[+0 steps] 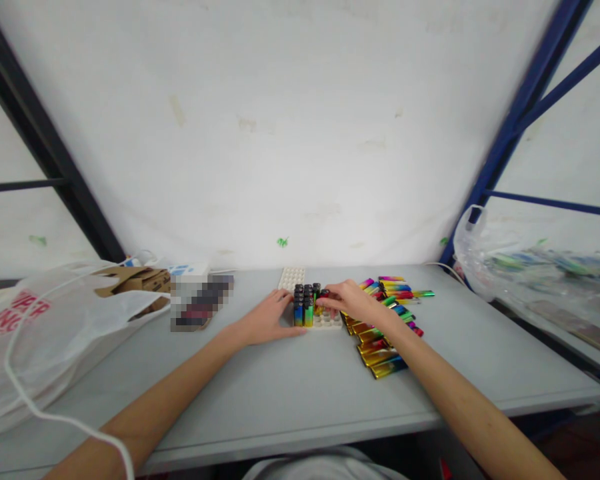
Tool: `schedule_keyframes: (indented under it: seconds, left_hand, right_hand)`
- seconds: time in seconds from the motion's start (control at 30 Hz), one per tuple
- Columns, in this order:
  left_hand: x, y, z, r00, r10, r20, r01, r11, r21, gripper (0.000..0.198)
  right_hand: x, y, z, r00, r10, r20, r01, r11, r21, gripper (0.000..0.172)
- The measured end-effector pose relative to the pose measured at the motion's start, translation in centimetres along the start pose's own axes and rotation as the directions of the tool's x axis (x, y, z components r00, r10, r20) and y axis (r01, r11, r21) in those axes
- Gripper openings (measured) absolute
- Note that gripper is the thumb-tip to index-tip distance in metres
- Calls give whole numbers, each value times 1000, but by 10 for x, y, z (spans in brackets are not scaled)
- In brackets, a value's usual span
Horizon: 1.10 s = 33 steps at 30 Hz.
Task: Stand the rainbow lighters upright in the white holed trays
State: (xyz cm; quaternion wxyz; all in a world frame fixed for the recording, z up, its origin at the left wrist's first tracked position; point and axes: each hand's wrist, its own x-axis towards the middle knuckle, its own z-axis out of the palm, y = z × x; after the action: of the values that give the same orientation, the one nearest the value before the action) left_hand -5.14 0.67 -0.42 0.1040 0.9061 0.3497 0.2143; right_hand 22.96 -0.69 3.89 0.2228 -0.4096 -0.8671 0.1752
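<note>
A white tray (pixel 330 322) with round holes sits on the grey table, and several colourful lighters (pixel 304 305) with black tops stand upright in it. My left hand (pixel 267 319) rests flat against the tray's left side, fingers spread. My right hand (pixel 349 300) is pinched on a lighter (pixel 323 294) over the tray's right part. To the right lies a pile of loose shiny lighters (pixel 380 327), partly under my right wrist.
A second white holed tray (pixel 292 276) lies behind the first. A white plastic bag (pixel 40 340) and a brown cardboard box (pixel 135 280) are at the left, a clear bag of goods (pixel 535 273) at the right. Blue shelf posts (pixel 520 113) stand at the right.
</note>
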Motion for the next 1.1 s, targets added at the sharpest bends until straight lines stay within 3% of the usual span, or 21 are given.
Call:
schedule_keyframes:
  seconds: [0.1,0.23,0.3,0.4,0.57,0.73,0.83,0.93,1.1]
  left_hand:
    - [0,0,0,1000,7,-7,-7,1000,7,73]
    - [0,1,0,1000,8,-9,-8,1000,9,73]
    - [0,1,0,1000,12,-10,-12,1000,2,73]
    - [0,-1,0,1000,11,-17,-11,1000,0,74]
    - [1,-2,2,1000,-10,-7,11,1000,18,76]
    - [2,-1,1,1000,-22,11,21,999,36,76]
    - [2,-1,1,1000,-6,10,6,999,33,74]
    - [2,-2,0,1000,2,10,-2,999,36,74]
    - [2,-2,0,1000,-7,24,6,998,59,76]
  right_hand:
    - [0,-1,2,999,-21,32,20,999,37,33]
    - [0,-5,5,999,-18,-27,13,987,-160,29]
    - [0,-6,5,998,-3,-60,-10,977,-214,32]
    - [-1,0,-1,997,-8,-71,-4,987,-160,43]
    - [-5,44,-28,965,43,-258,-96,975,-198,50]
    - [-17,108,-46,943,117,-311,-237,894,-380,26]
    - [-24,131,-46,954,188,-233,-271,876,-398,32]
    - [-26,138,-46,957,270,-103,-289,896,-338,30]
    - [-21,133,-47,962,249,-116,-271,928,-256,21]
